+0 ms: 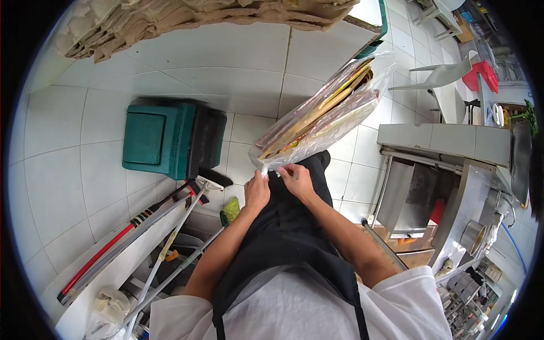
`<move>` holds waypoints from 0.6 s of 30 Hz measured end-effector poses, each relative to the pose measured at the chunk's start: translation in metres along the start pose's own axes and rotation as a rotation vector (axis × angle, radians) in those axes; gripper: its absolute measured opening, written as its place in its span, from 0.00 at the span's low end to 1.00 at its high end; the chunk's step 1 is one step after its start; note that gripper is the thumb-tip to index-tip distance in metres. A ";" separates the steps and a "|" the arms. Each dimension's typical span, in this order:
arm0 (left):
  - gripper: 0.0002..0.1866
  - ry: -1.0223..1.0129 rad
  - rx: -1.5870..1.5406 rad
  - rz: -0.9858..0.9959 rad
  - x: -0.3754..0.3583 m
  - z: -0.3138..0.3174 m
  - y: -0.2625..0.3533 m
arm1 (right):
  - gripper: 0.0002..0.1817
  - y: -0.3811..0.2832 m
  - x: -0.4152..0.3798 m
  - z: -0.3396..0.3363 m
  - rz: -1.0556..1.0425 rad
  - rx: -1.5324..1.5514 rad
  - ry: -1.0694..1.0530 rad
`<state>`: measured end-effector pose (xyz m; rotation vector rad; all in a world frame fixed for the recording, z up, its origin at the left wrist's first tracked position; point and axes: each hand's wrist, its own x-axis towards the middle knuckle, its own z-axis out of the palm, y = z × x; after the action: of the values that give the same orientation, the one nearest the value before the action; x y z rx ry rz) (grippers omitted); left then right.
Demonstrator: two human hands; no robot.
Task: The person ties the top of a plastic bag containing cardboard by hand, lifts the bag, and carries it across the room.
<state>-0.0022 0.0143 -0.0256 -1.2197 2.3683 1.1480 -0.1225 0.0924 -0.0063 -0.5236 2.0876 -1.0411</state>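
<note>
A clear plastic bag (317,122), filled with flat pieces that look like cardboard and paper, leans in front of my legs. Its near end is gathered into a twisted white tip, and my left hand (257,191) closes its fingers on that tip. Just beside it, my right hand (297,180) pinches the same end of the bag, thumb and fingers together. The exact edge of plastic between the right fingertips is hard to make out. Under both hands lies my black apron (283,221).
At the left stands a green-and-black lidded bin (148,139). Brooms and poles (164,243) lean below it. A stack of torn-edged cardboard (209,17) hangs over the top. To the right are a tiled counter (442,139), a metal appliance (405,195) and a white chair (439,73).
</note>
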 end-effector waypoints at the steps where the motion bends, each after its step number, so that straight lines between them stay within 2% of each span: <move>1: 0.10 0.156 0.131 0.137 -0.004 0.005 -0.003 | 0.19 -0.001 0.004 0.006 0.034 -0.018 -0.048; 2: 0.10 0.160 0.135 0.138 -0.004 0.010 -0.005 | 0.19 -0.003 0.006 0.013 0.030 -0.015 -0.048; 4: 0.10 0.099 0.362 0.292 -0.003 0.015 -0.010 | 0.20 -0.005 0.011 0.030 0.069 -0.235 -0.225; 5: 0.11 0.087 0.330 0.275 -0.010 0.009 0.001 | 0.18 0.003 0.013 0.043 0.010 -0.116 -0.104; 6: 0.11 0.090 0.337 0.273 -0.015 0.000 0.007 | 0.18 0.015 0.013 0.049 0.005 -0.110 -0.105; 8: 0.12 -0.045 0.342 0.245 -0.022 -0.009 0.010 | 0.16 0.020 0.007 0.048 0.043 -0.081 -0.105; 9: 0.12 -0.070 0.086 0.147 -0.021 -0.015 0.008 | 0.15 0.029 0.005 0.049 0.007 -0.120 -0.090; 10: 0.12 -0.075 0.090 0.152 -0.017 -0.021 0.003 | 0.15 0.026 0.002 0.044 0.012 -0.117 -0.084; 12: 0.18 -0.048 -0.258 -0.077 -0.001 -0.029 -0.005 | 0.14 0.014 -0.009 0.031 0.313 0.131 -0.278; 13: 0.23 -0.272 -0.518 -0.140 0.012 -0.024 -0.007 | 0.12 0.020 -0.013 0.039 0.317 0.273 -0.269; 14: 0.23 -0.268 -0.519 -0.139 0.022 -0.024 -0.001 | 0.12 0.023 -0.015 0.045 0.313 0.272 -0.271; 16: 0.22 -0.616 -0.689 -0.374 0.034 -0.015 0.019 | 0.12 0.028 -0.017 0.053 0.347 0.374 -0.277; 17: 0.20 -0.454 -0.690 -0.414 0.040 -0.001 0.023 | 0.12 0.025 -0.019 0.052 0.293 0.378 -0.272; 18: 0.20 -0.453 -0.699 -0.412 0.046 0.006 0.020 | 0.12 0.023 -0.020 0.050 0.291 0.370 -0.273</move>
<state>-0.0470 -0.0010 -0.0427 -1.3509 1.3351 1.9109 -0.0720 0.0930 -0.0367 -0.1582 1.6237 -1.0809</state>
